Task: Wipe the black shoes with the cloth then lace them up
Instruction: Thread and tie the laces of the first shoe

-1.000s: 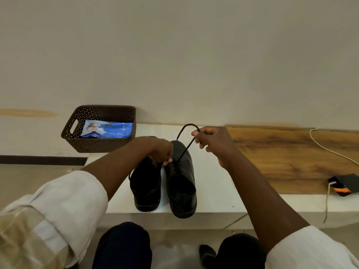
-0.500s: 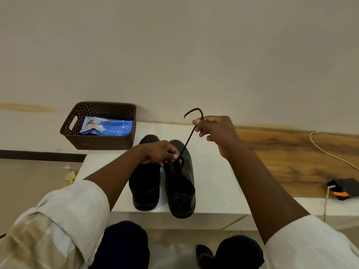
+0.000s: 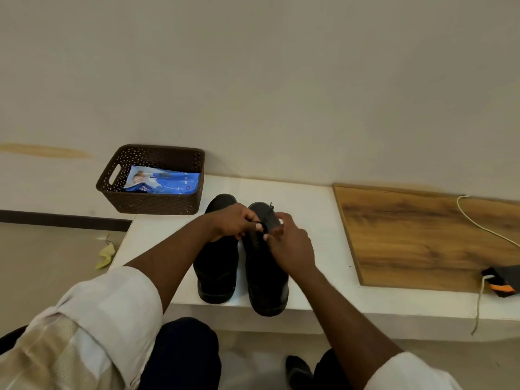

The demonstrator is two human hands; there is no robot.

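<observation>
Both black shoes [image 3: 242, 257] stand on the table [image 3: 315, 220] at its center. The left hand [image 3: 233, 223] and right hand [image 3: 287, 243] pinch the limp, thin lace [image 3: 260, 224] with their fingers; likely best gripped near its tips.

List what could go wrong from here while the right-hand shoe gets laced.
1. Both hands, left hand and right hand, pinch the lace over the right shoe; a slip could pull it loose.
2. That shoe's heel overhangs the white ledge; a hard tug might tip it off.
3. The left shoe stands close alongside and could get nudged.
</observation>
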